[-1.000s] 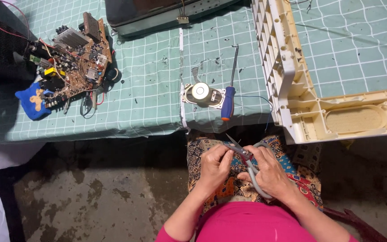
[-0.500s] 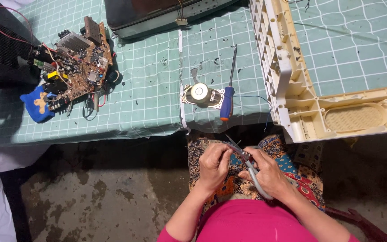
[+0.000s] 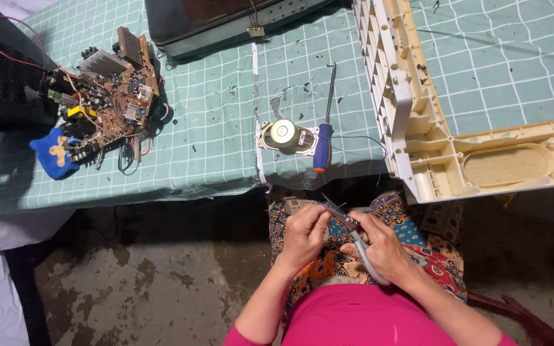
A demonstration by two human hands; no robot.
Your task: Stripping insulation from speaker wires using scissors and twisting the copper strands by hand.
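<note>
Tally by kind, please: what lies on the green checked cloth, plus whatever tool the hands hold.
Circuit board: 1
Speaker: 1
Screwdriver, blue and orange handle: 1
Cream plastic casing: 1
Dark casing at the far edge: 1
Blue cloth item: 1
Scissors, grey handles, held in the right hand, left hand at the blades: 1
Total: 7

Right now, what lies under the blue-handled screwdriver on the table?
The screwdriver lies on the green checked cloth, its handle against the oval speaker. The table beneath the cloth is covered and cannot be seen.
</note>
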